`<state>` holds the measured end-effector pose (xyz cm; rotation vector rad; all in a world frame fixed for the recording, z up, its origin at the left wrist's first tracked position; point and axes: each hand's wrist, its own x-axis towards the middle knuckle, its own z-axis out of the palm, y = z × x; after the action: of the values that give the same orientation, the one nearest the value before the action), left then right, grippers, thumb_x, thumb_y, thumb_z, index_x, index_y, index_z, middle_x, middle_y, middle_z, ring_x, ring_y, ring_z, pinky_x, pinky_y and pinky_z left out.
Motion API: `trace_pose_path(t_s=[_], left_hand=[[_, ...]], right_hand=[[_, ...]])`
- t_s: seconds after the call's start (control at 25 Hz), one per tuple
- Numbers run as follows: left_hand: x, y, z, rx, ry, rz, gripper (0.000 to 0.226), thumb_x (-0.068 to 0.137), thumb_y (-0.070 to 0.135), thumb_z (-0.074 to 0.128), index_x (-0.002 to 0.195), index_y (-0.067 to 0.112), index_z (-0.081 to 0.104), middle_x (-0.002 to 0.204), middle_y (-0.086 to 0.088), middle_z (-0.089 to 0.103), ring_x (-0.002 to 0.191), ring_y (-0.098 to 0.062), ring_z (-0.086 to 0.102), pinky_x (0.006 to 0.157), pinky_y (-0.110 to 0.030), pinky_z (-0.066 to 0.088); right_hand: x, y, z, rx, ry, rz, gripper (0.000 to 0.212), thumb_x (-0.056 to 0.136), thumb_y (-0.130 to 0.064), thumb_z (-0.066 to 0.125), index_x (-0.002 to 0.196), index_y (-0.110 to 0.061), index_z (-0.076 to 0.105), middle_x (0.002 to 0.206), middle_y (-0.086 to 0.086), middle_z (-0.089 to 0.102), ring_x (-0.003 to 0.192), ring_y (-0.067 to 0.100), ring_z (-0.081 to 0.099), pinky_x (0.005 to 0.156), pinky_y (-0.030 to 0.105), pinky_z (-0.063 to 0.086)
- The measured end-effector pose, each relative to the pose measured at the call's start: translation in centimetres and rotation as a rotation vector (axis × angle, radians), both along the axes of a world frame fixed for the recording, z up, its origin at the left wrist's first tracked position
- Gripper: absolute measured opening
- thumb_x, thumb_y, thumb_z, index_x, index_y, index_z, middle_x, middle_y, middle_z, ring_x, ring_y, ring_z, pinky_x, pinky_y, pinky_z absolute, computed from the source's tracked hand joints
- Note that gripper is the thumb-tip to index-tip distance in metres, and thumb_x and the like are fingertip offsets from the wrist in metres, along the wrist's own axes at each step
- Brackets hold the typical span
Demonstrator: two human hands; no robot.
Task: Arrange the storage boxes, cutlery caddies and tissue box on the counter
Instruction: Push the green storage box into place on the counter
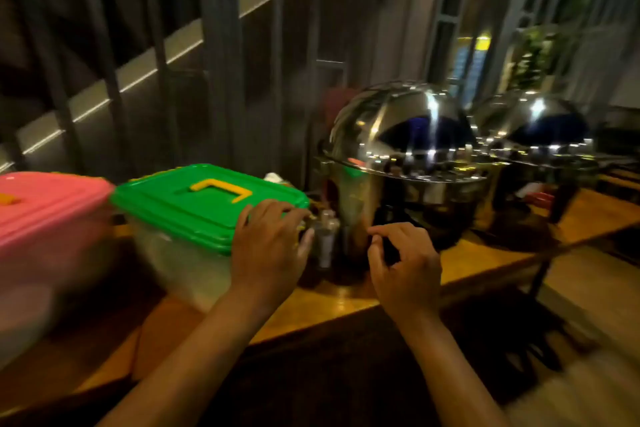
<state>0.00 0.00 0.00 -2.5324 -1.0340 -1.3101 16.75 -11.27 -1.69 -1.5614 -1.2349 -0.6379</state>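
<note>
Hands apart — left hand lies flat against the green-lidded box, gripping nothing. Right hand hovers loosely curled and empty near a steel chafing dish.

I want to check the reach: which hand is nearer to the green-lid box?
Left. The left hand rests on the near right corner of the green-lid box. The right hand is apart from it, further right, before the steel chafing dish.

Wooden counter carries pink-lidded box, green-lidded box, two chafing dishes
</note>
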Motion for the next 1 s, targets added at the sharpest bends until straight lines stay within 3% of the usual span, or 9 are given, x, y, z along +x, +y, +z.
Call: trace_pose_path(t_s=[0.16, 0.32, 0.44, 0.56, 0.68, 0.72, 0.84, 0.88, 1.0], left_hand=[[-1.0, 4.3, -0.5, -0.092, 0.262, 0.238, 0.060, 0.074, 0.061, 0.047, 0.118, 0.025, 0.065, 0.112, -0.009, 0.065, 0.107, -0.032, 0.058, 0.091, -0.048, 0.044], [-2.0, 4.9, -1.2, -0.124, 0.312, 0.283, 0.064, 0.074, 0.067, 0.037, 0.114, 0.027, 0.067, 0.111, -0.005, 0.068, 0.103, -0.029, 0.061, 0.088, -0.045, 0.045], [-3.5, 5.0, -1.3, -0.129, 0.323, 0.223, 0.060, 0.078, 0.069, 0.047, 0.122, 0.031, 0.063, 0.124, 0.000, 0.066, 0.112, -0.025, 0.058, 0.093, -0.041, 0.043], [-7.0, 5.1, -1.5, -0.128, 0.354, 0.192, 0.061, 0.082, 0.074, 0.040, 0.126, 0.037, 0.061, 0.132, 0.007, 0.062, 0.119, -0.019, 0.054, 0.101, -0.038, 0.040], [-9.8, 5.4, -2.3, -0.198, 0.152, 0.279, 0.064, 0.090, 0.073, 0.019, 0.118, 0.040, 0.067, 0.133, 0.002, 0.061, 0.122, -0.023, 0.052, 0.104, -0.044, 0.037], [-10.2, 5.5, -2.6, -0.225, 0.054, 0.352, 0.066, 0.092, 0.071, 0.016, 0.123, 0.038, 0.064, 0.137, -0.004, 0.057, 0.126, -0.028, 0.048, 0.105, -0.047, 0.036], [-9.6, 5.5, -2.8, -0.396, -0.245, 0.523, 0.073, 0.084, 0.056, 0.035, 0.148, 0.023, 0.033, 0.150, -0.016, 0.038, 0.137, -0.035, 0.034, 0.112, -0.049, 0.030], [-9.3, 5.3, -2.4, -0.480, -0.301, 0.537, 0.077, 0.078, 0.051, 0.040, 0.149, 0.022, 0.033, 0.151, -0.016, 0.037, 0.137, -0.034, 0.035, 0.113, -0.048, 0.031], [-9.6, 5.5, -1.5, -0.582, -0.288, 0.519, 0.064, 0.074, 0.044, 0.045, 0.133, 0.022, 0.058, 0.140, -0.016, 0.048, 0.126, -0.032, 0.048, 0.108, -0.042, 0.039]], right_hand=[[-1.7, 8.0, -0.5, -0.156, 0.061, 0.160, 0.014, 0.082, -0.021, 0.060, 0.092, -0.020, 0.070, 0.093, -0.001, 0.067, 0.087, 0.019, 0.060, 0.073, 0.035, 0.051], [0.0, 16.6, 0.1, -0.317, 0.162, 0.325, 0.035, 0.080, -0.028, 0.062, 0.113, -0.020, 0.068, 0.120, 0.009, 0.060, 0.106, 0.027, 0.060, 0.094, 0.044, 0.050], [0.0, 19.8, 0.2, -0.539, 0.243, 0.420, 0.038, 0.086, -0.023, 0.064, 0.124, -0.019, 0.065, 0.142, 0.012, 0.048, 0.127, 0.028, 0.050, 0.108, 0.030, 0.034], [-2.5, 18.7, -1.0, -0.497, 0.299, 0.539, 0.040, 0.088, -0.037, 0.056, 0.121, -0.017, 0.066, 0.144, 0.011, 0.048, 0.132, 0.027, 0.046, 0.108, 0.028, 0.030], [-4.8, 16.0, -2.2, -0.419, 0.223, 0.551, 0.045, 0.087, -0.052, 0.055, 0.123, -0.027, 0.063, 0.151, 0.008, 0.037, 0.137, 0.024, 0.037, 0.110, 0.032, 0.027], [-5.2, 15.2, -2.5, -0.402, 0.197, 0.572, 0.050, 0.083, -0.058, 0.056, 0.124, -0.029, 0.061, 0.152, 0.006, 0.034, 0.138, 0.022, 0.033, 0.111, 0.033, 0.027], [-5.4, 14.0, -2.9, -0.391, 0.129, 0.619, 0.068, 0.070, -0.075, 0.058, 0.125, -0.035, 0.057, 0.151, -0.002, 0.032, 0.141, 0.022, 0.029, 0.113, 0.040, 0.033], [-5.3, 13.8, -3.1, -0.393, 0.110, 0.622, 0.072, 0.067, -0.077, 0.059, 0.126, -0.036, 0.055, 0.150, -0.003, 0.033, 0.141, 0.022, 0.028, 0.112, 0.042, 0.034], [-5.3, 13.2, -3.2, -0.393, 0.084, 0.607, 0.082, 0.061, -0.081, 0.061, 0.128, -0.035, 0.052, 0.147, -0.005, 0.034, 0.141, 0.022, 0.028, 0.111, 0.045, 0.037]])
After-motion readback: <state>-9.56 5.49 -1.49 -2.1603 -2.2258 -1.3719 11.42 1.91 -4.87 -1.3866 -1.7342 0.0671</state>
